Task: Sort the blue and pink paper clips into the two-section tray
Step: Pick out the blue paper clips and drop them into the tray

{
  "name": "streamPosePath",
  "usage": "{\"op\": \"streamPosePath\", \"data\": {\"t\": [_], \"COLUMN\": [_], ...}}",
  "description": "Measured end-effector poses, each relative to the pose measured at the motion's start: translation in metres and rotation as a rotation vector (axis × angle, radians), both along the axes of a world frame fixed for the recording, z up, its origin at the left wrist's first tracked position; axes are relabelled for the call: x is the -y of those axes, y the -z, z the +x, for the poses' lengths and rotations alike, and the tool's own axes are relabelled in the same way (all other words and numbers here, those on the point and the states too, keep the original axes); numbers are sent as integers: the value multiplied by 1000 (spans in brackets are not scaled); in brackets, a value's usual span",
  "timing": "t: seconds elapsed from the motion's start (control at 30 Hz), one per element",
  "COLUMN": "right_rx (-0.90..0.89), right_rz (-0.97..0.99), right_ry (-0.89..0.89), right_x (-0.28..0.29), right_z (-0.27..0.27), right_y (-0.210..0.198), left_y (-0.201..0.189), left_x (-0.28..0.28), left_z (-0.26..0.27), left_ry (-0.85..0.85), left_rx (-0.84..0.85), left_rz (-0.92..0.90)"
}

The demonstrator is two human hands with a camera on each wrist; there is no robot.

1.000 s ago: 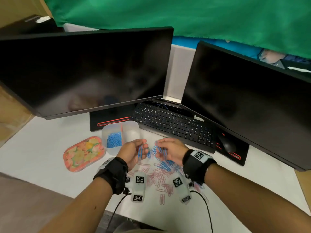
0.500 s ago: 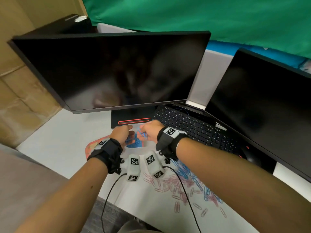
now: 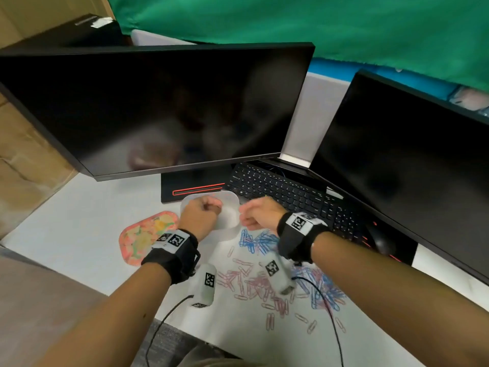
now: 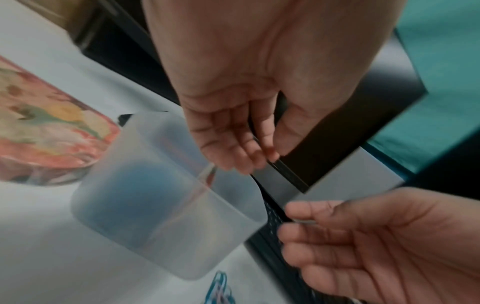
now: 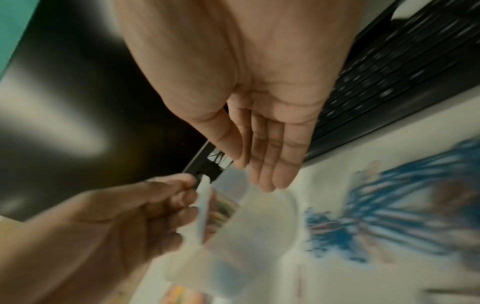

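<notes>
Both hands hang empty over the tray (image 3: 230, 205), the left hand (image 3: 202, 214) loosely curled, the right hand (image 3: 258, 211) with fingers straight. Blue clips (image 4: 135, 197) sit in one section; the loose clips (image 3: 262, 282) lie on the bench (image 3: 79, 221). Next, I'd guess, comes reaching back for more.

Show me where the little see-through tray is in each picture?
Head view: the tray sits mid-picture, just past the left hand.
Left wrist view: lower middle, blue clips inside.
Right wrist view: blurred, bottom middle.
Shared landmark: the flowery pink dish beside the tray.
</notes>
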State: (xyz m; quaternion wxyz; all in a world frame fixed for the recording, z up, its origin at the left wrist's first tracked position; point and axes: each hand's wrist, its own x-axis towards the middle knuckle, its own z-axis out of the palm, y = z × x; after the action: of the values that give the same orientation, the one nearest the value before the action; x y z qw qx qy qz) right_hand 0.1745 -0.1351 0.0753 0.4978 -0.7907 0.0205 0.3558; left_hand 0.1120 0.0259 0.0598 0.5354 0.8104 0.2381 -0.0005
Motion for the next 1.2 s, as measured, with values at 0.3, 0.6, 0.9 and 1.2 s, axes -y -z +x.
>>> {"op": "streamPosePath", "data": {"t": [0.3,0.6,0.9,1.2], "right_rx": [249,279,328,321], "right_rz": [-396,-513,-532,-544], "right_ry": [-112,-147,-282,-256], "right_x": [120,173,157,157], "right_z": [-42,-82,-100,-100], "right_y": [45,65,77,84], "left_y": [30,63,70,73], "left_x": [72,108,110,103], "left_z": [-14,-18,-24,-27], "left_ry": [614,882,898,790], "left_rx": [-107,-201,-247,-295], "left_rz": [355,653,755,633]}}
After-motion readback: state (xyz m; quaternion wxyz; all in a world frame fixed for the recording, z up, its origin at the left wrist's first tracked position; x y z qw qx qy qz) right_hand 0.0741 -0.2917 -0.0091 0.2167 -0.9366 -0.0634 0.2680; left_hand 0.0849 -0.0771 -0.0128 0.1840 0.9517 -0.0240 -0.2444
